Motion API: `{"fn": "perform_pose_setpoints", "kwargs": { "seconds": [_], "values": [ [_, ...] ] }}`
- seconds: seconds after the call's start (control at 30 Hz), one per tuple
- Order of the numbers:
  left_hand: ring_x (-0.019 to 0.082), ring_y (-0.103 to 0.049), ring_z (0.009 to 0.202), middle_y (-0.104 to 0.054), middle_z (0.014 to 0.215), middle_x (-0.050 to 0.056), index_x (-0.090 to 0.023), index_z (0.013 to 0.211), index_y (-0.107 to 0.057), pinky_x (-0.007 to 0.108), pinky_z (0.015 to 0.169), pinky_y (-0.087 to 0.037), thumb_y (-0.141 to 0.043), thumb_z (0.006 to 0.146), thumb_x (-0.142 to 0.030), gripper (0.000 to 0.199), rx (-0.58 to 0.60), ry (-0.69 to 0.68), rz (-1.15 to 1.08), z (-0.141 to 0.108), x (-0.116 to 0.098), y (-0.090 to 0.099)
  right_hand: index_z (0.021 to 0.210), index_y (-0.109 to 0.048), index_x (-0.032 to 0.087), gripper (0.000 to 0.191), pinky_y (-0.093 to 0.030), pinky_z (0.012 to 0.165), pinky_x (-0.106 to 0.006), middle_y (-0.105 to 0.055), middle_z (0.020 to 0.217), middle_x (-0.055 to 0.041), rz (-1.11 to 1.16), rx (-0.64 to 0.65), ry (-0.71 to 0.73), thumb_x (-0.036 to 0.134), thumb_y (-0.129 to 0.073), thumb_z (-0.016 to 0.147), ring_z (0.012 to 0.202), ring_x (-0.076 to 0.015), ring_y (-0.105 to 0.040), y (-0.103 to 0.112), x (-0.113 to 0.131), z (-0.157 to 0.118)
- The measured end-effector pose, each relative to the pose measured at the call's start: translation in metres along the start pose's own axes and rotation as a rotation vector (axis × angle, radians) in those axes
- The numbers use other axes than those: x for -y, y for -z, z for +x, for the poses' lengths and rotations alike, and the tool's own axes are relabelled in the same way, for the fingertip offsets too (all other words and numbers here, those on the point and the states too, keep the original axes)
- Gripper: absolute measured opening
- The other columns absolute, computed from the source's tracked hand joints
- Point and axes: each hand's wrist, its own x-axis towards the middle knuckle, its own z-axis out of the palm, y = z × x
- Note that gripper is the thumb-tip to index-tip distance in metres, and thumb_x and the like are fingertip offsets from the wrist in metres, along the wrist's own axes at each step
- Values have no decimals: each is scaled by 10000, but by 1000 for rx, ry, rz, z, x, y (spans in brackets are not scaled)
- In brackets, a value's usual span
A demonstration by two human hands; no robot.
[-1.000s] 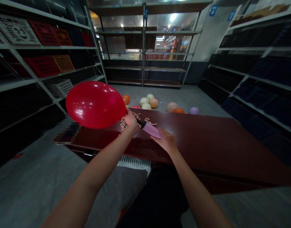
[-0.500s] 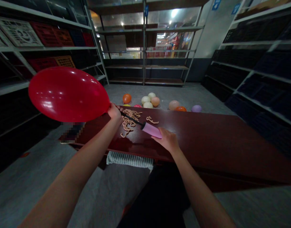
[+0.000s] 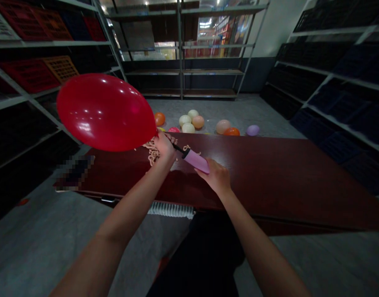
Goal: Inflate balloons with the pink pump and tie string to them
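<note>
A large, glossy, inflated red balloon (image 3: 107, 113) points away to the left, its neck pinched in my left hand (image 3: 165, 145). The fingers close around the neck and the end of a balloon pump, so the joint between them is hidden. My right hand (image 3: 216, 176) grips the pump's pink barrel (image 3: 197, 161). A short length of black rod shows between the barrel and my left hand. Under and behind my left hand lies a heap of uninflated, peach-coloured long balloons (image 3: 152, 153), partly covered by it.
The dark red wooden table (image 3: 270, 177) stretches right. A pixelated flat object (image 3: 76, 172) lies at its left end. Several inflated balloons (image 3: 188, 128) rest on the floor behind it. Metal shelves (image 3: 181, 72) stand at the back, and crate-filled shelves line both sides.
My left hand and the red balloon have shifted right, closer to the pump's barrel. Less black rod shows now. The camera view has tilted downward a little.
</note>
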Motion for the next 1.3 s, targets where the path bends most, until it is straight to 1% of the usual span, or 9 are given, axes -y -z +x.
{"fn": "perform_pose_setpoints", "kwargs": {
  "seconds": [0.07,0.17,0.33,0.5,0.63,0.9,1.03,1.17,1.3],
  "values": [
    [60,-304,326,-291,465,-87,-225,663,-297,199,355,-252,-457,1023,-393,428,25,21,-3,-14,14,-3,1079,-680,176,453,-365,622,-292,-756,911,-93,-1,9,-17,597,-606,931,787,-218,-693,0,0,0],
    [69,-322,330,-299,469,-77,-230,662,-299,208,359,-260,-452,1023,-365,415,62,39,-4,-23,20,-5,1109,-678,180,457,-381,630,-291,-761,938,-104,19,20,-34,595,-593,937,813,-227,-702,1,0,1],
    [71,-325,334,-311,463,-71,-228,651,-298,213,367,-261,-461,1021,-342,421,19,51,0,-13,11,6,1129,-681,181,473,-411,655,-288,-771,936,-101,47,49,16,600,-628,917,831,-237,-720,-1,1,1],
    [70,-331,333,-326,452,-68,-228,625,-308,211,359,-277,-493,1007,-470,489,1,45,-10,-8,3,24,1145,-677,185,474,-429,672,-283,-778,986,-91,48,76,83,591,-664,901,849,-231,-726,-1,3,0],
    [66,-341,331,-322,451,-75,-224,629,-322,202,362,-288,-507,1001,-458,477,-22,-13,-14,-1,-13,32,1144,-675,182,472,-442,681,-285,-778,993,-85,41,72,102,580,-685,890,847,-228,-731,0,4,-2],
    [69,-338,323,-323,449,-73,-215,620,-338,211,356,-264,-394,1026,-239,410,-88,-90,-2,19,-69,46,1146,-672,176,454,-481,698,-293,-780,985,-86,92,33,163,540,-717,877,844,-223,-738,-2,3,-5],
    [64,-324,327,-328,466,-76,-214,637,-334,209,358,-261,-423,1040,-342,432,-88,-76,-6,23,-80,40,1123,-674,180,441,-482,702,-297,-776,972,-82,107,7,161,550,-705,886,839,-225,-738,-3,4,-6],
    [59,-336,334,-323,471,-79,-214,652,-333,190,356,-267,-499,1010,-505,490,-86,-73,0,21,-74,23,1112,-678,171,448,-457,675,-298,-770,931,-76,79,-24,120,569,-671,907,810,-226,-732,-2,1,-7],
    [66,-334,336,-336,477,-72,-213,660,-343,199,345,-270,-487,1014,-522,492,-79,-88,-4,24,-67,9,1119,-676,159,467,-433,662,-299,-766,929,-85,61,-57,87,583,-638,928,795,-223,-724,-3,-3,-6]
  ]
}}
